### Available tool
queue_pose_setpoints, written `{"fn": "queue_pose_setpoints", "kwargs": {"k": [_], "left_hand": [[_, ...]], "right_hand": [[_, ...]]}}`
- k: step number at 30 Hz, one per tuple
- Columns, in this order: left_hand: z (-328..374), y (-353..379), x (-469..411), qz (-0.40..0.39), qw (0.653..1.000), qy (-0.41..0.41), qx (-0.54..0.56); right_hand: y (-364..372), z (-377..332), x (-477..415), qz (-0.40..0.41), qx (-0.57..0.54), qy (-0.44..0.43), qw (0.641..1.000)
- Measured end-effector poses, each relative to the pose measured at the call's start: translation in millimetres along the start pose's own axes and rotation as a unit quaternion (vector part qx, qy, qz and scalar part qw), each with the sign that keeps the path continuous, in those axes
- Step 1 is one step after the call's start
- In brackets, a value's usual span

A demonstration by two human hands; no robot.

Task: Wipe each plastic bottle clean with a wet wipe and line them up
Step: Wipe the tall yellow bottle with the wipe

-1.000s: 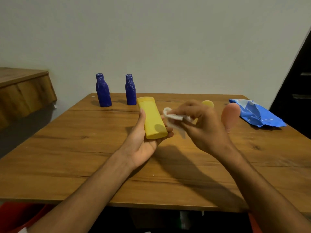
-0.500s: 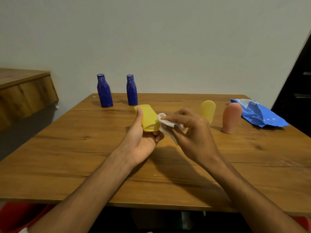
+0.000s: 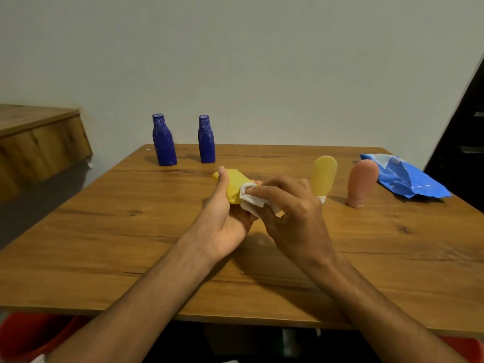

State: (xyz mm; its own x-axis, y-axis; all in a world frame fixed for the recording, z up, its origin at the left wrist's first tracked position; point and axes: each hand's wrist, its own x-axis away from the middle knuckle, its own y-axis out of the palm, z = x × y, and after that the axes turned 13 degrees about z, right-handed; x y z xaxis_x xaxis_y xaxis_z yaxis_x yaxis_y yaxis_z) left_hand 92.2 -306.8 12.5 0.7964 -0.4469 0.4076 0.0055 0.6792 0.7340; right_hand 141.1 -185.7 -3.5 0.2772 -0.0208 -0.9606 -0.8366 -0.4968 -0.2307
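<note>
The yellow bottle (image 3: 234,187) lies in the left hand (image 3: 225,221), above the middle of the table (image 3: 104,244). The thumb is along its left side and the fingers curl under it. Its long axis points away from the person, so only a short part shows. The right hand (image 3: 296,213) pinches the wipe (image 3: 252,200) and presses it on the bottle's near right end; how far the wipe wraps around, I cannot tell. One second ago the bottle showed its whole long face and the wipe was just beside it. Two blue bottles (image 3: 164,141) stand at the back. A pale bottle (image 3: 324,176) and a pink bottle (image 3: 362,183) wait on the right, near the blue pack (image 3: 408,182).
</note>
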Motion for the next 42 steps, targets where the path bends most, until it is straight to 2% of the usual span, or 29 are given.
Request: {"fn": "queue_pose_setpoints", "kwargs": {"k": [5, 10, 14, 20, 28, 34, 38, 42], "left_hand": [[-2.7, -3.5, 0.3, 0.002, 1.0, 0.0, -0.023], [-4.6, -4.9, -3.5, -0.007, 1.0, -0.003, 0.003], [-6.6, -7.3, -3.6, 0.001, 1.0, 0.006, -0.021], [-3.3, -2.7, -5.1, 0.008, 1.0, 0.015, 0.016], [-6.0, -5.4, -3.0, -0.005, 1.0, 0.008, -0.017], [0.1, -4.2, -7.6, 0.023, 0.999, 0.045, -0.009], [3.2, -3.3, -8.1, 0.019, 0.996, 0.083, -0.03], [0.4, -5.2, -6.3, 0.006, 0.999, 0.046, -0.017]], "right_hand": [[3.3, -4.1, 2.3, -0.024, -0.01, -0.036, 0.999], [2.7, -3.2, 2.3, 0.01, -0.012, -0.016, 1.0], [5.1, -7.3, 3.9, -0.016, -0.02, -0.034, 0.999], [-3.5, 3.7, -1.3, 0.006, -0.009, 0.014, 1.0], [-1.1, 0.0, 1.2, -0.015, -0.008, -0.039, 0.999], [-5.2, 9.2, -2.7, 0.01, 0.017, 0.019, 1.0], [-9.6, 13.2, -4.1, 0.04, -0.008, 0.071, 0.997], [-2.4, 2.2, 0.6, 0.007, -0.03, 0.017, 0.999]]}}
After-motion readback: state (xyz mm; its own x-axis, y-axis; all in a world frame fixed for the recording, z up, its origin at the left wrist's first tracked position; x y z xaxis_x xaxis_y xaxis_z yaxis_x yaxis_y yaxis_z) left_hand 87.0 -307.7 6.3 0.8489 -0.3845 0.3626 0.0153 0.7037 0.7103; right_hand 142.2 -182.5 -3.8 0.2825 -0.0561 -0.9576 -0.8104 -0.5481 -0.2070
